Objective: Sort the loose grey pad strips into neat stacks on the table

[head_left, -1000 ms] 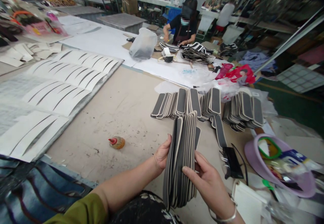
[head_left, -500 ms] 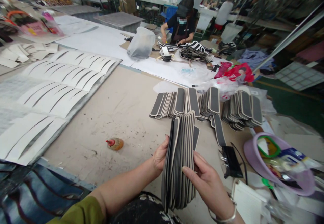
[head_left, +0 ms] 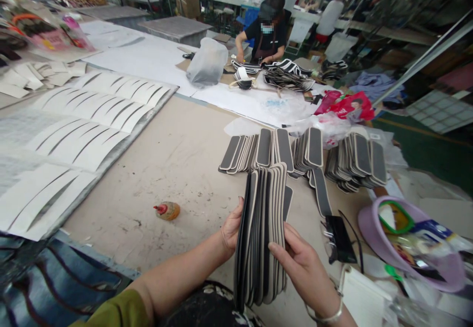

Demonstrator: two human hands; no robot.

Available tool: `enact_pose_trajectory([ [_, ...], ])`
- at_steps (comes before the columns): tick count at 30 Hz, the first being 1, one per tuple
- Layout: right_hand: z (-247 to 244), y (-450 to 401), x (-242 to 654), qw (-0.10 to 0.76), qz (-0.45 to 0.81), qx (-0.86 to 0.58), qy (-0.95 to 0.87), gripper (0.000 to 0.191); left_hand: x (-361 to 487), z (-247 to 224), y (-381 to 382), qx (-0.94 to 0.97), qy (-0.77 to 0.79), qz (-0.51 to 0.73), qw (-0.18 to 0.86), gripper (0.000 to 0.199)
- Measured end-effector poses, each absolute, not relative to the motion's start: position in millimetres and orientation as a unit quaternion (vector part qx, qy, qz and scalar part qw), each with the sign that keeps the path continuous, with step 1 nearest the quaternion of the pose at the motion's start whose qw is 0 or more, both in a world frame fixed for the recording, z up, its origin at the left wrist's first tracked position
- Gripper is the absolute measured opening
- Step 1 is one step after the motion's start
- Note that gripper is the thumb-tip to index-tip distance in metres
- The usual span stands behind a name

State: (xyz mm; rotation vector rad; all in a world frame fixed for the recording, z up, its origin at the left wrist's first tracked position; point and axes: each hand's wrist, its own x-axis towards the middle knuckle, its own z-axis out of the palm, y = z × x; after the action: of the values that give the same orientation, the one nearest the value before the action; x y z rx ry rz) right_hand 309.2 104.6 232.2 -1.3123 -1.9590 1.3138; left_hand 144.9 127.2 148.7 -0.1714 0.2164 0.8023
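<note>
A thick bundle of long, round-ended strips [head_left: 261, 238], dark grey with pale edges, stands on edge between my two hands. My left hand [head_left: 232, 224] closes on its left side, with the thumb pointing up and the other fingers partly hidden behind the strips. On the right side my right hand [head_left: 301, 258] grips the bundle, its thumb lying across the pale edges. Just beyond are more piles of similar strips [head_left: 284, 149], leaning in a row on the table. One loose strip [head_left: 321, 192] lies at an angle in front of that row.
A small bottle with a red tip [head_left: 167, 211] stands left of my hands. At right are glasses [head_left: 330, 243], a black phone-like object [head_left: 342, 238] and a purple basin [head_left: 373, 228]. Slit white sheets [head_left: 77, 145] cover the left side. A co-worker [head_left: 266, 34] works across the table.
The bundle stays in both hands, its lower end shifted slightly left. My right hand has moved a little to the right. The view has shifted slightly.
</note>
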Motion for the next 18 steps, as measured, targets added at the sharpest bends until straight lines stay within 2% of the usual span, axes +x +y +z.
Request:
enact_pose_trajectory([
  [4, 224, 98, 305, 0.262, 0.446, -0.529, -0.673, 0.068, 141, 150, 129, -0.086, 0.110, 0.383, 0.913, 0.078],
  [6, 221, 96, 302, 0.273, 0.403, -0.555, -0.675, 0.074, 139, 153, 131, -0.090, 0.126, 0.379, 0.913, 0.081],
  [7, 221, 95, 301, 0.269, 0.377, -0.553, -0.692, 0.070, 138, 154, 131, -0.094, 0.133, 0.380, 0.910, 0.081],
  [9, 221, 95, 300, 0.259, 0.331, -0.528, -0.738, 0.050, 136, 157, 132, -0.100, 0.145, 0.382, 0.907, 0.083],
  [12, 223, 96, 301, 0.255, 0.312, -0.497, -0.769, 0.028, 136, 158, 133, -0.097, 0.156, 0.384, 0.905, 0.085],
  [18, 227, 97, 298, 0.223, 0.315, -0.515, -0.765, 0.030, 138, 150, 132, -0.059, 0.150, 0.403, 0.901, 0.083],
])
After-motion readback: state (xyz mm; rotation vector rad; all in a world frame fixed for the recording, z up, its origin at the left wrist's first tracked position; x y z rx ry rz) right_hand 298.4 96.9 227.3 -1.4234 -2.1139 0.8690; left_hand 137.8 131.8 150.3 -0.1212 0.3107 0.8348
